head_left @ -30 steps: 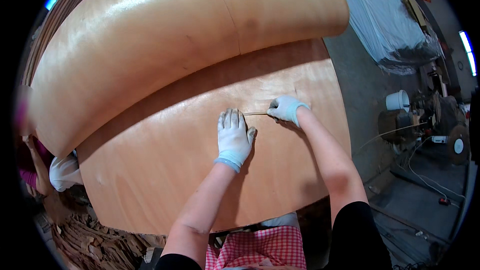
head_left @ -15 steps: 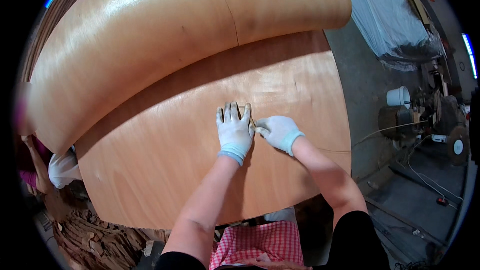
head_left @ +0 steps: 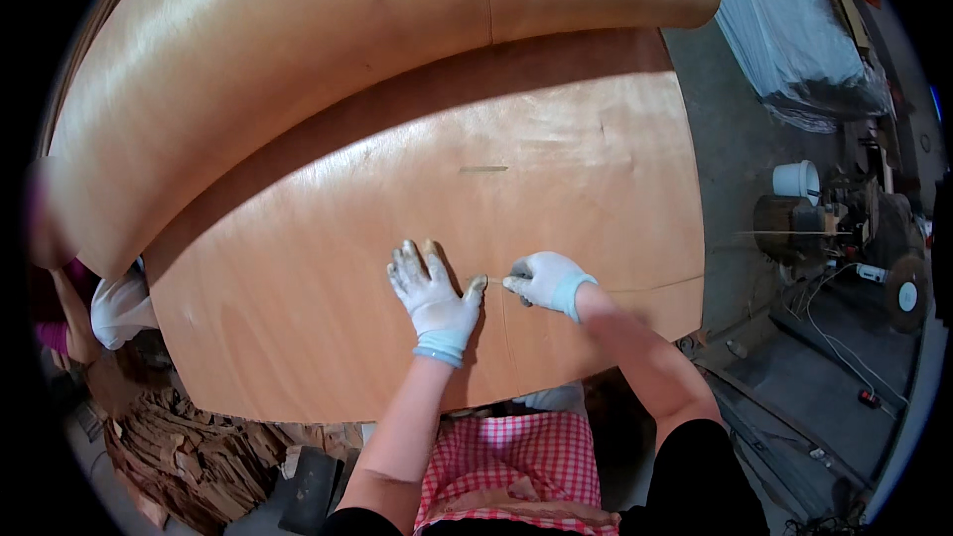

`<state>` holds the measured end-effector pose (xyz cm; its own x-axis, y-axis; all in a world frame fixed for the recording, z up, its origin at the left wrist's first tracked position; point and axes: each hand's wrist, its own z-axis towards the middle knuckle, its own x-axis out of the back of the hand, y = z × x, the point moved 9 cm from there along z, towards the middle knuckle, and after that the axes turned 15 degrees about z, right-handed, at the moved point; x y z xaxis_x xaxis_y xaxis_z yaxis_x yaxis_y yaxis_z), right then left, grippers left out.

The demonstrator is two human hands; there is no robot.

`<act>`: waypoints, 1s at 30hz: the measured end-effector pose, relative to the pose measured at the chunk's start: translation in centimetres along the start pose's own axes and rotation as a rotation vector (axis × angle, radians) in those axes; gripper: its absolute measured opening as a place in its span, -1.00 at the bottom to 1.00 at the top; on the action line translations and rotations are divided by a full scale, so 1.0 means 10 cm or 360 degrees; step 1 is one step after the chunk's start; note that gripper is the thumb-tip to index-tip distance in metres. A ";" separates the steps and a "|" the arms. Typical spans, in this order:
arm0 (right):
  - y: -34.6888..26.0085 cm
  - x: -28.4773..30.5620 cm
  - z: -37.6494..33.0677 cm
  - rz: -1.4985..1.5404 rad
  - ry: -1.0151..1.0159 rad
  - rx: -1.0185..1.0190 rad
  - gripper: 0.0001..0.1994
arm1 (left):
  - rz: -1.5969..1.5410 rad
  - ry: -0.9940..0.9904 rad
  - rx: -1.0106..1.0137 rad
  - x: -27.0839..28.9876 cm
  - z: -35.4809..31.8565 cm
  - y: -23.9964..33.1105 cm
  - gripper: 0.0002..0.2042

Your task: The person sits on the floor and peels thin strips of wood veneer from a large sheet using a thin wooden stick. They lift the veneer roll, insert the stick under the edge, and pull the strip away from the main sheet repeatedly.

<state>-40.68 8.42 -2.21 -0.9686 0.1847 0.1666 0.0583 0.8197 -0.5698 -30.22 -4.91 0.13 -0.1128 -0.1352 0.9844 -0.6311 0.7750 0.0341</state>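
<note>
A broad, thin sheet of wood veneer [head_left: 298,328] lies in front of me, its far part curled over in a large roll [head_left: 298,50]. My left hand [head_left: 437,306], in a pale work glove with dirty fingertips, rests flat on the sheet with fingers spread. Its thumb points at a thin, pale tape-like strip [head_left: 494,281] running between the hands. On the right, my gloved right hand [head_left: 548,280] pinches the other end of that strip, thumb and forefinger together. Farther off, a short tape-like piece [head_left: 483,169] lies on the sheet.
Beyond the sheet's right edge stand a white bucket [head_left: 796,181] and dark machinery with cables. Plastic covers a stack [head_left: 789,30] at the far right. Brown scraps [head_left: 189,457] are heaped at lower left. Another person's arm [head_left: 74,313] is at the left edge.
Both hands have come nearer to me along the sheet and moved apart. The short piece that my left fingers covered now shows. The view has shifted a little.
</note>
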 end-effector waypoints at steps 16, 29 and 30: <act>0.41 0.60 -0.41 -0.0059 0.0289 -0.0161 -0.61 | -0.0142 0.0088 0.0155 -0.07 -0.06 -0.06 0.02; 0.72 0.74 -0.50 0.0044 0.0301 0.0028 -0.68 | -0.0166 0.0090 0.0109 -0.01 -0.09 0.03 0.05; 0.75 0.74 -0.50 0.0044 0.0318 0.0005 -0.66 | -0.0189 0.0084 0.0094 0.04 -0.11 0.10 0.06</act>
<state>-46.19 18.58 -1.24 -0.8994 0.3113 0.3068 0.0834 0.8113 -0.5787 -30.09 -3.51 0.77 0.0048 -0.1900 0.9818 -0.6819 0.7175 0.1421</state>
